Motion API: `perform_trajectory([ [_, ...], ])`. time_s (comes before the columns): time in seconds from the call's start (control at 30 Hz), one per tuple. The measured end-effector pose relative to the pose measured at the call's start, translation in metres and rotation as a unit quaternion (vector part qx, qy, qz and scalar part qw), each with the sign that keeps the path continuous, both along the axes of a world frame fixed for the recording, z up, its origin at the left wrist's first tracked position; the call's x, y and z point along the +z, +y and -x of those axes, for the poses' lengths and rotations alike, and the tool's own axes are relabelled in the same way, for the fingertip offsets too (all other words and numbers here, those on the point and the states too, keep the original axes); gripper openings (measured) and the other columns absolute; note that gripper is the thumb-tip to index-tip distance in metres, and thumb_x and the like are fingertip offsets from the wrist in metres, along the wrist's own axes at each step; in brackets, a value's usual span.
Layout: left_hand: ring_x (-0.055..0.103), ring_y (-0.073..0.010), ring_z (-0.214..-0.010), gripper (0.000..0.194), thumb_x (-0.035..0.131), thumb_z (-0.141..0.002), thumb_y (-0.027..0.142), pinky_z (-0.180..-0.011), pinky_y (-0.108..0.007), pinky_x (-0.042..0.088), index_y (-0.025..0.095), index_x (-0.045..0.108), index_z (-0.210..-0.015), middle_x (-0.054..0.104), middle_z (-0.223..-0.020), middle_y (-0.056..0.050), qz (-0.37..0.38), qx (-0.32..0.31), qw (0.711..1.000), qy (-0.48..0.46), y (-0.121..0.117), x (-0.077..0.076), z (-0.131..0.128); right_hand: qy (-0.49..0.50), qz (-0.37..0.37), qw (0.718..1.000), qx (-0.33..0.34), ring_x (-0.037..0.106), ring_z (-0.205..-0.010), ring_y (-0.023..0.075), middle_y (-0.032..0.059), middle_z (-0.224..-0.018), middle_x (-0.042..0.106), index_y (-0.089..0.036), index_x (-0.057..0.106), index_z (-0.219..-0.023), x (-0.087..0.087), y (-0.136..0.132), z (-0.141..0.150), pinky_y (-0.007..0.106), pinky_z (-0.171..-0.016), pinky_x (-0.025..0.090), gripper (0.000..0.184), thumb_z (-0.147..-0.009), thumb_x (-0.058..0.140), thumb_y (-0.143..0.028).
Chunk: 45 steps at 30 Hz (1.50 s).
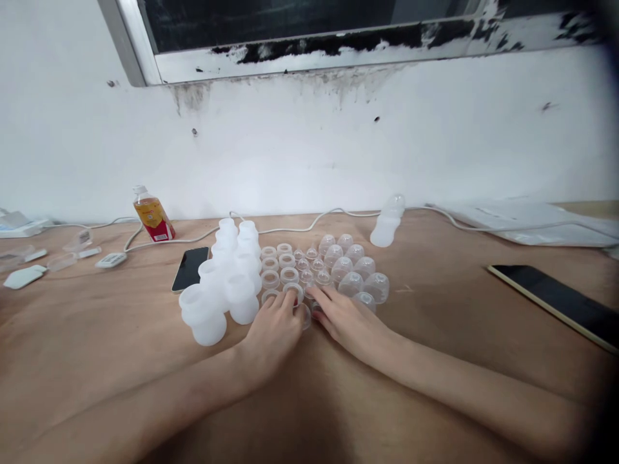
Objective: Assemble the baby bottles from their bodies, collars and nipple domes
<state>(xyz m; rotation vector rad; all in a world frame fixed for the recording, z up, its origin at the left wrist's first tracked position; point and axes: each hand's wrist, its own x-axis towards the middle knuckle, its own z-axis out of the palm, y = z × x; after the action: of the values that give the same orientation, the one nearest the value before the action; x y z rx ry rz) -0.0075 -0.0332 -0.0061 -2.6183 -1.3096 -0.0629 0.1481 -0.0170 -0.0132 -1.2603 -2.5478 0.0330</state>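
Observation:
My left hand (277, 325) reaches over the near end of two rows of clear screw rings (289, 275), its fingers curled around a ring. Beside it my right hand (351, 322) bends its fingers and thumb around a nipple at the near end of the clear bottle nipples (323, 277). The fingers partly hide both pieces. Left of the rings stand rows of frosted white baby bottle bodies (240, 298), open at the top. Right of the nipples are rows of clear domed caps (351, 284).
One assembled bottle (385, 222) stands near the wall. A phone (191, 269) lies behind the bottle bodies, a larger dark device (556, 303) at right. A drink bottle (153, 216), white cable (314, 224), plastic bag (522, 222) and small clear pieces (62, 261) are also on the table.

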Motion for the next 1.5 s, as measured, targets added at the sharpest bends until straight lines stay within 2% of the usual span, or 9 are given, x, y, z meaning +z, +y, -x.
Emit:
perform_trajectory([
  [0.13,0.049,-0.0252,-0.093,0.028,0.039,-0.078,0.01,-0.074,-0.038,0.044,0.009,0.049,-0.104,0.049,-0.103,-0.014,-0.009,0.012,1.0,-0.005,-0.002,0.0,0.001,-0.004,-0.112,0.993,-0.028,0.053,-0.089,0.0212,0.0091,-0.101,0.052,-0.017,0.047,-0.107,0.034,0.017,-0.016,0.033,-0.067,0.046,0.027,-0.082,0.039,-0.027],
  [0.3,0.047,-0.0278,-0.097,0.037,0.046,-0.075,0.012,-0.076,-0.04,0.044,0.008,0.043,-0.112,0.047,-0.106,-0.015,-0.023,0.011,0.999,-0.035,-0.006,0.001,0.0,0.035,-0.27,0.932,-0.238,0.034,-0.111,0.0325,0.0153,-0.122,0.037,-0.015,0.041,-0.117,0.086,0.092,-0.08,0.046,-0.08,0.04,0.041,-0.081,0.04,-0.034],
  [0.5,0.046,-0.0243,-0.098,0.042,0.053,-0.071,0.015,-0.079,-0.04,0.045,0.015,0.041,-0.111,0.045,-0.108,-0.011,0.021,0.005,0.992,-0.123,-0.015,0.01,0.004,-0.074,-0.071,0.939,-0.328,0.046,-0.098,0.0308,0.0156,-0.118,0.041,-0.018,0.041,-0.119,0.084,0.154,-0.138,0.043,-0.076,0.04,0.045,-0.077,0.047,-0.034],
  [0.7,0.041,-0.0218,-0.107,0.049,0.047,-0.078,0.02,-0.086,-0.036,0.043,0.017,0.029,-0.124,0.035,-0.119,-0.013,-0.037,-0.056,0.968,-0.241,-0.03,0.03,0.015,0.048,-0.188,0.933,-0.304,0.053,-0.064,0.0148,0.0108,-0.094,0.052,-0.02,0.051,-0.111,0.13,0.064,-0.133,0.035,-0.07,0.041,0.045,-0.071,0.055,-0.04],
  [0.87,0.026,-0.0278,-0.121,0.068,0.051,-0.077,0.033,-0.095,-0.043,0.033,0.016,0.014,-0.131,0.022,-0.133,-0.015,-0.12,-0.088,0.946,-0.287,-0.031,0.043,0.005,0.267,0.076,0.951,-0.137,0.05,-0.046,0.0122,0.001,-0.068,0.059,-0.024,0.052,-0.097,0.119,-0.023,-0.088,0.024,-0.039,0.04,0.045,-0.062,0.059,-0.05],
  [1.07,0.052,-0.0189,-0.092,0.049,0.05,-0.077,0.038,-0.079,-0.033,0.044,0.026,0.034,-0.122,0.055,-0.108,-0.003,0.157,-0.106,0.935,-0.3,-0.035,0.059,0.0,0.283,0.219,0.933,-0.042,0.057,-0.058,0.0131,-0.0002,-0.07,0.062,-0.022,0.057,-0.094,0.075,-0.053,-0.068,0.023,-0.048,0.045,0.035,-0.064,0.063,-0.039],
  [1.3,0.055,-0.0128,-0.067,0.038,0.049,-0.073,0.048,-0.054,-0.019,0.042,0.019,0.058,-0.095,0.06,-0.078,-0.001,0.552,0.035,0.732,-0.396,-0.042,0.081,0.014,0.269,0.05,0.962,0.005,0.058,-0.088,0.0212,0.0005,-0.1,0.062,-0.032,0.058,-0.094,0.09,-0.061,-0.099,0.031,-0.07,0.05,0.035,-0.061,0.068,-0.03],
  [1.4,0.055,-0.0121,-0.058,0.041,0.047,-0.072,0.051,-0.051,-0.02,0.04,0.015,0.059,-0.088,0.06,-0.073,-0.002,0.62,0.097,0.653,-0.425,-0.036,0.07,0.025,0.35,-0.054,0.927,-0.127,0.061,-0.068,0.0175,-0.0005,-0.086,0.063,-0.033,0.053,-0.095,0.09,-0.044,-0.127,0.03,-0.061,0.051,0.032,-0.065,0.063,-0.035],
  [1.5,0.053,-0.012,-0.059,0.041,0.046,-0.072,0.052,-0.051,-0.019,0.038,0.015,0.059,-0.082,0.059,-0.068,-0.001,0.564,0.148,0.682,-0.443,-0.034,0.058,0.033,0.208,0.045,0.964,-0.158,0.059,-0.066,0.0195,0.0039,-0.086,0.061,-0.026,0.053,-0.096,0.071,-0.026,-0.143,0.034,-0.06,0.05,0.035,-0.065,0.059,-0.042],
])
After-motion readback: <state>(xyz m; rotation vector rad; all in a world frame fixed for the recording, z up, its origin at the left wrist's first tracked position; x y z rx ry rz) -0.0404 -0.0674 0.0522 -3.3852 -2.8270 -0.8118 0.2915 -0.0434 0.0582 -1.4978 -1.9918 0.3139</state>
